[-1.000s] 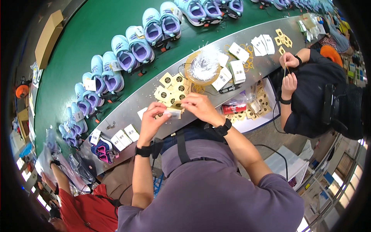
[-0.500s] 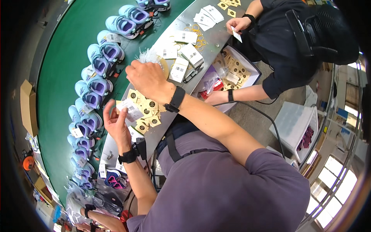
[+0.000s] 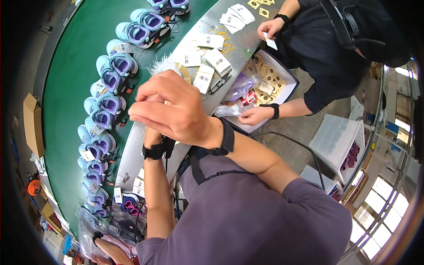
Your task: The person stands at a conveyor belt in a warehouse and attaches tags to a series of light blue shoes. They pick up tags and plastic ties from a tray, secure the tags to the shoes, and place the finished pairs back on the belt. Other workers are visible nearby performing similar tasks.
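A purple short-sleeved shirt, black chest straps, and black wristbands on both wrists.

Grey metal table (image 3: pixel 145 152) runs diagonally: white tags (image 3: pixel 211 66), yellow rings (image 3: pixel 222 34), white fluffy bundle (image 3: pixel 161 66) lie on it. Green belt (image 3: pixel 75 88) alongside carries row of blue-purple shoes (image 3: pixel 112 73).

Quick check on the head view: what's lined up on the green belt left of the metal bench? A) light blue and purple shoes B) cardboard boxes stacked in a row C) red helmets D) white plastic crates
A: a curved row of light blue and purple shoes lies on the green belt, beside the metal bench.
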Demonstrator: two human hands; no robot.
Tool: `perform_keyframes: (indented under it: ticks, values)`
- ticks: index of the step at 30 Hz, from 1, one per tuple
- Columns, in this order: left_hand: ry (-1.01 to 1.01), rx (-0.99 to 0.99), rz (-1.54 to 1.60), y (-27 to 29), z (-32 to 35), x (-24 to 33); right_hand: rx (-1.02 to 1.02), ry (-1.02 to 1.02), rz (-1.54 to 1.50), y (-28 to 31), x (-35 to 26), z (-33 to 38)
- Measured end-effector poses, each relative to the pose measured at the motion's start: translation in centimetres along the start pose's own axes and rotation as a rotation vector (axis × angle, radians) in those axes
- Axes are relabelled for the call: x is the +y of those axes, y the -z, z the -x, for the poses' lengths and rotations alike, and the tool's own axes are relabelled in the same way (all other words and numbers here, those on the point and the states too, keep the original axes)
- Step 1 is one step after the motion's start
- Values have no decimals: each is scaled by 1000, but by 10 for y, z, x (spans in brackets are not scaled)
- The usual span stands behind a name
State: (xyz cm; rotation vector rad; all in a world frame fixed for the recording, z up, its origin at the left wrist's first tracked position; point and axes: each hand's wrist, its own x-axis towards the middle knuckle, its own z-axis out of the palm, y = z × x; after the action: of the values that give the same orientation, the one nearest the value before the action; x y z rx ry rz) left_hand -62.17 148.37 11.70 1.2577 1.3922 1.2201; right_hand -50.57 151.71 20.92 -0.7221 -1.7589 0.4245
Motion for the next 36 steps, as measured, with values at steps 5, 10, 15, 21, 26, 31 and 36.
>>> perform_keyframes:
  ticks: [5,10,15,21,26,31,36]
  values:
    - [-38,182,190,-4,4,11,-141,-225,-167,28,-4,1]
    - [175,426,535,-4,14,19,-295,-528,-24,30,8,10]
    - [146,456,611,-12,10,38,-324,-506,-50,20,19,21]
    - [154,421,665,-20,13,37,-371,-481,-21,19,28,15]
    - [156,407,663,-27,7,43,-395,-440,-35,20,34,13]
    - [146,412,632,-30,5,41,-378,-485,-43,20,39,14]
    - [158,361,598,-34,1,44,-374,-502,-65,24,47,11]
